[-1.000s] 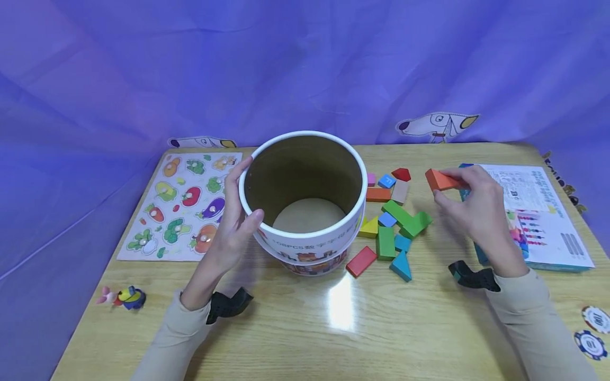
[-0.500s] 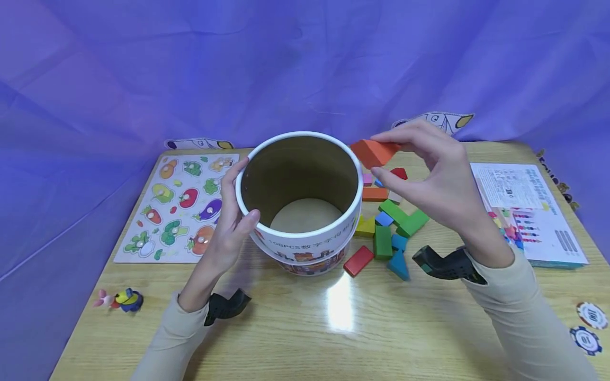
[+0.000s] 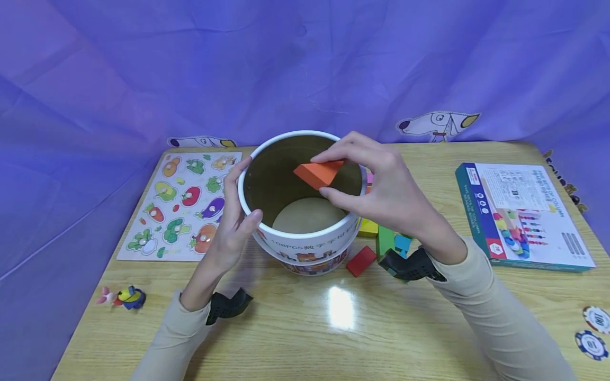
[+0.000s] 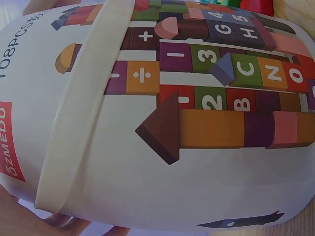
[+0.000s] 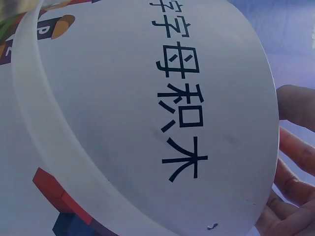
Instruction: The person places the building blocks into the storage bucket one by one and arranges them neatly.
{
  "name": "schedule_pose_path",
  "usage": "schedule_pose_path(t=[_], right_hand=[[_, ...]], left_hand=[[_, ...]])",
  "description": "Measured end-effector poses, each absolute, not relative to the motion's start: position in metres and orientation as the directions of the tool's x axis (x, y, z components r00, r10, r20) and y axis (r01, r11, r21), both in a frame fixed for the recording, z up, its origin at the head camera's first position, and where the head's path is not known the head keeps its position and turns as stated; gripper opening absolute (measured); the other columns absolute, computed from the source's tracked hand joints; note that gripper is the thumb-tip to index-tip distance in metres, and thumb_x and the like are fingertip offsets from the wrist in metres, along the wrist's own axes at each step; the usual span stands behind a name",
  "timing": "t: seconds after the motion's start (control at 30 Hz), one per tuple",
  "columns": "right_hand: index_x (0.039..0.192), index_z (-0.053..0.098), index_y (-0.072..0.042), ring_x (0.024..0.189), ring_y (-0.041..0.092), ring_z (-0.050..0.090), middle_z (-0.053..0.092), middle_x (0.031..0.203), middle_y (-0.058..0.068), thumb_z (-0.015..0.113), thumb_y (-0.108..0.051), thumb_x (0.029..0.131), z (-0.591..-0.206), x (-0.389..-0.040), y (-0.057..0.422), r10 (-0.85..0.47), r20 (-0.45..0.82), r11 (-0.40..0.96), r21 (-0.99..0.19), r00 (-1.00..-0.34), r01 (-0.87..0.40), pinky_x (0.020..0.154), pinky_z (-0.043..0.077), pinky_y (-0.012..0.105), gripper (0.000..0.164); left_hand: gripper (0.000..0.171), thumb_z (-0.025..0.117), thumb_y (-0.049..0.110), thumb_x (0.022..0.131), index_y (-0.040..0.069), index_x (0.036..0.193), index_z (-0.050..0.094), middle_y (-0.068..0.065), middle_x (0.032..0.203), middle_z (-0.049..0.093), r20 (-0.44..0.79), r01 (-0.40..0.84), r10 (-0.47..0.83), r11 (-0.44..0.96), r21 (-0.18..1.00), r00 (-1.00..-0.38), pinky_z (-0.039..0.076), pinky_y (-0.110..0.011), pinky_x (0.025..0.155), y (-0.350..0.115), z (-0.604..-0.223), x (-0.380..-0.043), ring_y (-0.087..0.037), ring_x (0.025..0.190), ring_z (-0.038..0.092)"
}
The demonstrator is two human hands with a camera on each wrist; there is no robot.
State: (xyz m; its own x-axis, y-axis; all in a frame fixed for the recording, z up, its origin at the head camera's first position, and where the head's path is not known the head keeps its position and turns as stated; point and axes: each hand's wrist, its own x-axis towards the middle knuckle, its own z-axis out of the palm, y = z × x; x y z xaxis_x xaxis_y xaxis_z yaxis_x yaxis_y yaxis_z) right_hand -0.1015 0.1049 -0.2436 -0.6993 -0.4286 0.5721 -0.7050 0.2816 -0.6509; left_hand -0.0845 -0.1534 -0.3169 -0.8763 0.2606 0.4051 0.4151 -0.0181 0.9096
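Note:
An orange wooden block point(image 3: 318, 173), wedge-like in outline, is pinched between the thumb and fingers of my right hand point(image 3: 381, 185). It hangs over the mouth of a white printed bucket point(image 3: 307, 235), and the bucket's bare floor shows below. My left hand point(image 3: 233, 222) holds the bucket's left side at the rim, thumb toward the front. From the left wrist the bucket's printed wall point(image 4: 211, 182) fills most of the view, with fingers point(image 4: 19, 216) at the lower left. In the right wrist view the bucket wall point(image 5: 123, 98) hides the block; part of my right hand point(image 5: 295, 177) shows.
Right of the bucket lie loose blocks, including a red block point(image 3: 361, 261) and a green block point(image 3: 385, 242), partly hidden by my right arm. A vegetable puzzle board point(image 3: 178, 206) lies left. Farther right are a boxed set point(image 3: 524, 217) and poker chips point(image 3: 591, 344). Small figurines point(image 3: 131, 298) stand front left.
My right hand has carried the orange block leftward from beside the boxed set to above the bucket's opening. My left hand has stayed on the bucket.

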Motion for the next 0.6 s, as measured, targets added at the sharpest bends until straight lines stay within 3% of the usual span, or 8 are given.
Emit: schedule_pose_path(t=[0.4, 0.6], right_hand=[[0.111, 0.071, -0.009, 0.098, 0.007, 0.062, 0.066, 0.104, -0.001, 0.08, -0.002, 0.075, -0.243, -0.102, 0.108, -0.433, 0.592, 0.289, -0.623, -0.68, -0.727, 0.089, 0.052, 0.025, 0.038], [0.108, 0.071, -0.006, 0.098, 0.014, 0.064, 0.067, 0.102, 0.004, 0.079, 0.003, 0.074, -0.241, -0.104, 0.133, -0.412, 0.625, 0.294, -0.598, -0.663, -0.746, 0.09, 0.052, 0.022, 0.036]], left_hand=[[0.08, 0.055, 0.03, 0.085, 0.022, 0.153, 0.014, -0.006, 0.157, 0.021, 0.406, 0.419, 0.268, -0.012, 0.908, -0.874, 0.027, -0.07, 0.108, -0.153, -0.32, -0.085, -0.034, 0.142, 0.023], [0.08, 0.057, 0.035, 0.086, 0.022, 0.153, 0.014, -0.007, 0.157, 0.021, 0.414, 0.422, 0.263, -0.026, 0.906, -0.871, 0.026, -0.071, 0.107, -0.153, -0.32, -0.085, -0.034, 0.142, 0.023]])
